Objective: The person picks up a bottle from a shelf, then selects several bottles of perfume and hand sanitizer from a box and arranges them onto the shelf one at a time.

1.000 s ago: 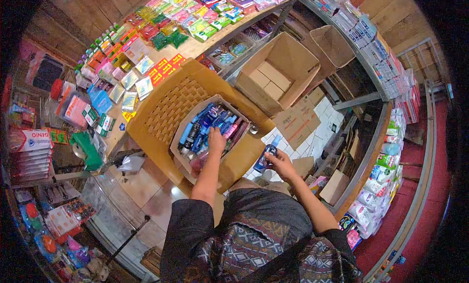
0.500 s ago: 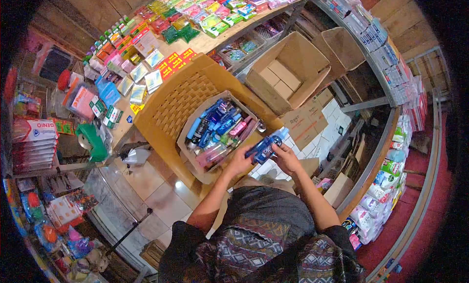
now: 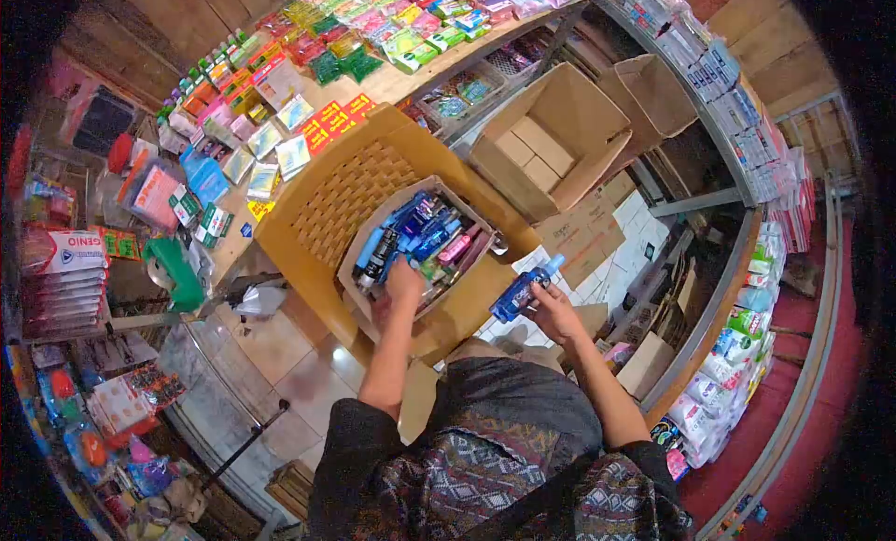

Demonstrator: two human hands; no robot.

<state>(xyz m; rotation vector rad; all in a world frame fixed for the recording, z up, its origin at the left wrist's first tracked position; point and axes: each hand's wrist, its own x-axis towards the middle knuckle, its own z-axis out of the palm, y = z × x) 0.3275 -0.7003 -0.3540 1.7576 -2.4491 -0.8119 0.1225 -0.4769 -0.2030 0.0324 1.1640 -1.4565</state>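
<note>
My right hand [image 3: 557, 315] is closed around a dark blue bottle [image 3: 511, 300] with a lighter blue cap, tilted with the cap up and to the right. On a tan woven plastic chair [image 3: 303, 182] stands a cardboard box [image 3: 349, 252] packed with blue bottles [image 3: 431, 235], a dark bottle [image 3: 378, 257], a pink bottle [image 3: 456, 250] and other small containers. My left hand [image 3: 403, 287] reaches over the near side of this box, among the containers. Its fingers are blurred and partly hidden there, so I cannot tell what they hold.
Behind the chair runs a wooden counter [image 3: 387, 85] covered with packets and boxes. Large open cartons [image 3: 583, 112] stand to the right of the chair. A green tape dispenser [image 3: 175, 268] sits at left. White packs [image 3: 714, 396] line the right-hand shelf.
My left hand has let go of the blue bottle and moved left to the box on the chair. My right hand keeps the bottle, now slightly lower and farther right.
</note>
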